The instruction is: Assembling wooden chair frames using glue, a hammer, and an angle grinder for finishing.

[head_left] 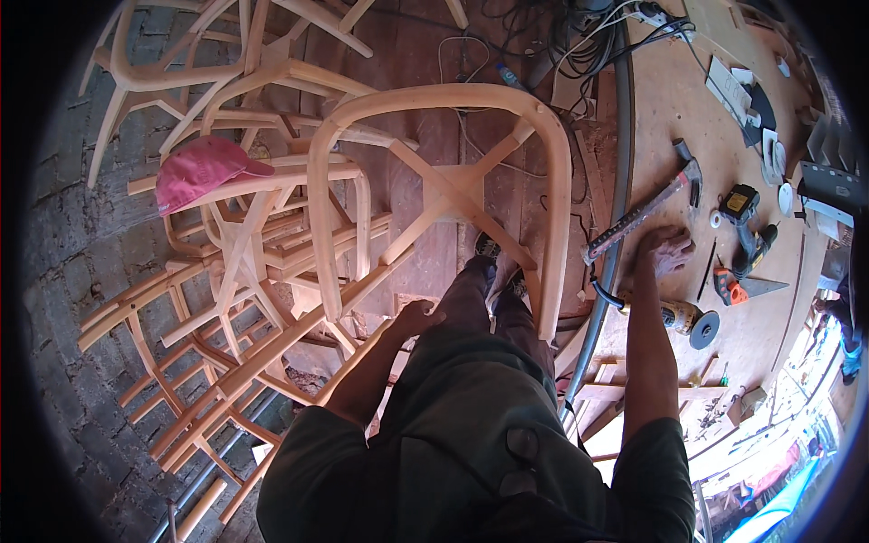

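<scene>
My right hand (668, 250) rests on the wooden workbench (665, 118), fingers apart, with nothing visible in it. Beside it lies a hammer (644, 212) with a long worn handle. Nearer me is a yellow angle grinder (681, 316) with a dark disc. A cordless drill (748, 231) and a small saw with an orange handle (730, 287) lie to its right. My left hand (418, 319) is low by my left thigh, its fingers curled; whether they hold anything is hidden. Ahead of me stands a bare wooden chair frame (442, 97) with a rounded rim and crossed braces.
More unfinished chair frames (240, 262) are stacked on the left, with a pink cap (204, 172) on one. Tangled black cables (579, 41) lie at the far end beside the bench. A brick-paved surface (77, 299) runs along the left.
</scene>
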